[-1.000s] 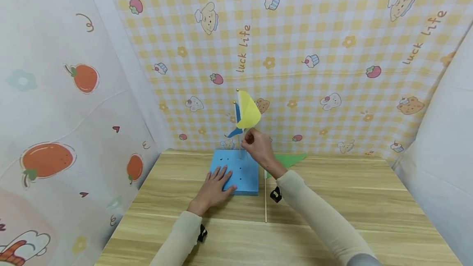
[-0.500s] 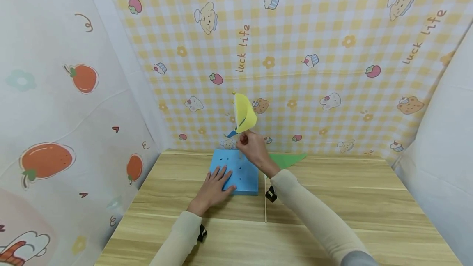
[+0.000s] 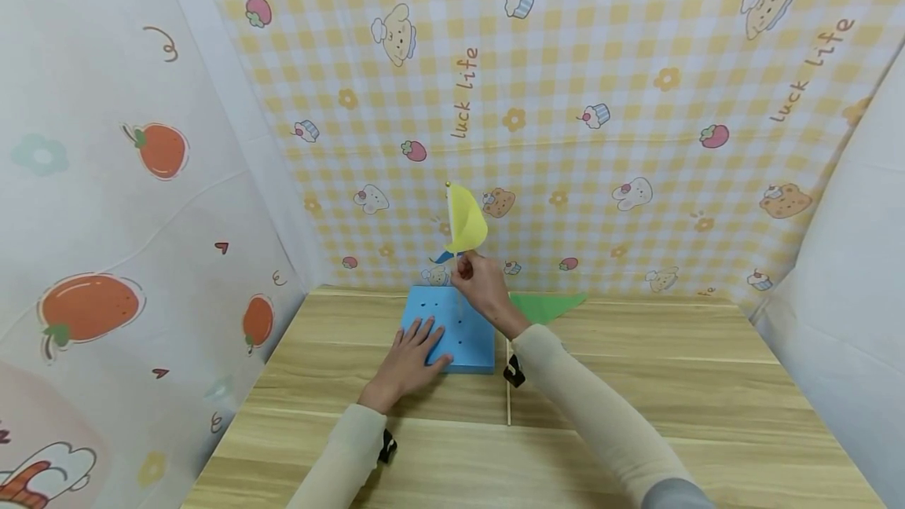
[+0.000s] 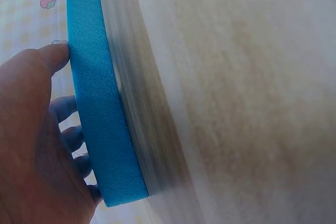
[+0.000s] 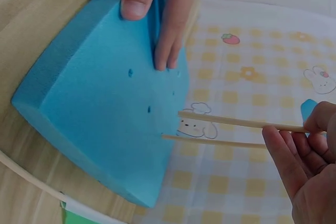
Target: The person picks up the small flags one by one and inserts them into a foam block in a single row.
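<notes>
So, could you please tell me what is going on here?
A person's right hand holds a yellow flag by its stick over a blue block, the lower end apparently not yet in. The left hand rests on the block. A blue flag, mostly hidden, stands behind; a green flag lies on the table.

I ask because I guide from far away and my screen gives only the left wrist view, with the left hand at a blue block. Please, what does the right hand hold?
Observer: The right hand pinches the stick of a yellow flag.
Operator: Thank you. And how does the upper face of the blue block look?
Observer: It has several small holes.
Operator: Does something lie beside it on the table?
Observer: Yes, a green flag, to its right in the head view.
</notes>
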A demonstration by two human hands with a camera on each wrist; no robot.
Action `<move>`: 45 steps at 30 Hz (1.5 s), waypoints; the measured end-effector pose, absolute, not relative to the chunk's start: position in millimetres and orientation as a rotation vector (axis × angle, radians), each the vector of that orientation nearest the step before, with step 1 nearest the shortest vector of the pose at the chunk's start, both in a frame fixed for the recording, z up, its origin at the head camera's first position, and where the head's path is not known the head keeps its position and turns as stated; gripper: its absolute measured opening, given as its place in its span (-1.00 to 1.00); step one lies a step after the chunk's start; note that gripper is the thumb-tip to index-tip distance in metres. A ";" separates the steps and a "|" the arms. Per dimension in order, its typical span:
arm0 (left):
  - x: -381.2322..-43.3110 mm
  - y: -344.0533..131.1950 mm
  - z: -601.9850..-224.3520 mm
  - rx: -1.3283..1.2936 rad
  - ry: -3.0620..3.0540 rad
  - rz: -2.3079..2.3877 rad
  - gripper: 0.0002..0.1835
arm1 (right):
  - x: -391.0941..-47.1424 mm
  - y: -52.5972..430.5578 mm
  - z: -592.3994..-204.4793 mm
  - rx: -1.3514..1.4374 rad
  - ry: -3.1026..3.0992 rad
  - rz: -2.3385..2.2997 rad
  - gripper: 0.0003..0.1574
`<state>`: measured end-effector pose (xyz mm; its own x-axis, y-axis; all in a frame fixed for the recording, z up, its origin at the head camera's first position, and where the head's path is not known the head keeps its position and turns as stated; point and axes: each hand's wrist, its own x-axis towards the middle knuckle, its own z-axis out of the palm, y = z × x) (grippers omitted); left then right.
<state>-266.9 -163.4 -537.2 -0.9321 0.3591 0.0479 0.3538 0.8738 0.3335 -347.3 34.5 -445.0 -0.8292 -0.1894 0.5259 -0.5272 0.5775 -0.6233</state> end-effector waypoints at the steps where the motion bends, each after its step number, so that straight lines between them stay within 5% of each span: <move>1: -266.8 -163.5 -537.2 0.575 3.026 0.533 -0.25 | -347.8 34.2 -446.6 0.575 -2.408 1.140 -0.82; 45: -269.0 -163.1 -539.4 0.601 3.043 0.559 -0.26 | -349.5 27.9 -484.1 0.549 -2.470 1.053 -0.80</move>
